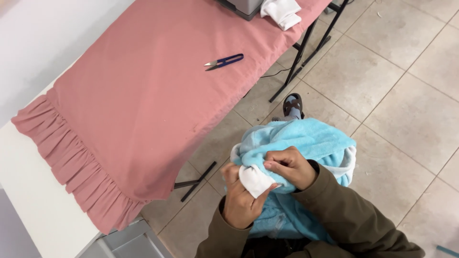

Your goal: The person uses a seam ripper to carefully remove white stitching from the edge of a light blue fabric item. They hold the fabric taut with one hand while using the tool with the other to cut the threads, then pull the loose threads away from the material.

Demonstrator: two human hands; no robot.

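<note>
A fluffy light-blue garment (306, 143) with white trim lies bunched on my lap. My left hand (239, 200) pinches a white cuff-like piece (254, 180) of it from below. My right hand (289, 167) is closed on the blue fabric just beside that white piece, knuckles up. Both hands touch each other over the cloth. My sleeves are olive brown.
A table draped in pink ruffled cloth (143, 105) stands to the left. Blue-handled thread snips (224, 61) lie on it. A grey machine base (241, 7) and folded white cloth (282, 12) sit at its far end. My sandalled foot (293, 106) rests on the tiled floor (406, 105).
</note>
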